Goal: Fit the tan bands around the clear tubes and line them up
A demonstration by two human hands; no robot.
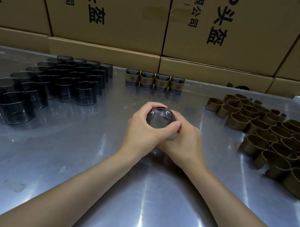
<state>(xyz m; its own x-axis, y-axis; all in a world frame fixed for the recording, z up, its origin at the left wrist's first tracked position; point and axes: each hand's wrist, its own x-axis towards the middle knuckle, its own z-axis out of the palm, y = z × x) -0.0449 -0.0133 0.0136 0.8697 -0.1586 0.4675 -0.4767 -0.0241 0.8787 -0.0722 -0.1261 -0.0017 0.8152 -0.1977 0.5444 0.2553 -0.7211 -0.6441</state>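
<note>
Most of the held tube [160,119] was hidden from me: both hands wrapped its wall, so only the round open top showed. I couldn't tell whether a band was already on it; the fingers covered that part. Left hand [143,129] curled round the tube's left side, thumb laid across the near rim. Right hand [183,142] sat just beside and partly under the left, fingers [176,115] curled round the right wall, tips mostly out of sight. Both held the tube snugly, over the middle of the bench [81,161].

Four finished tubes [153,80] with bands stood in a straight row at the far edge, touching side by side. Bare tubes [54,83] were packed in rows on the left; the nearest ones were cut off by the frame. Loose tan bands [266,132] were heaped on the right, also running out of frame. Cardboard boxes [120,14] were stacked behind; their print was only partly readable.
</note>
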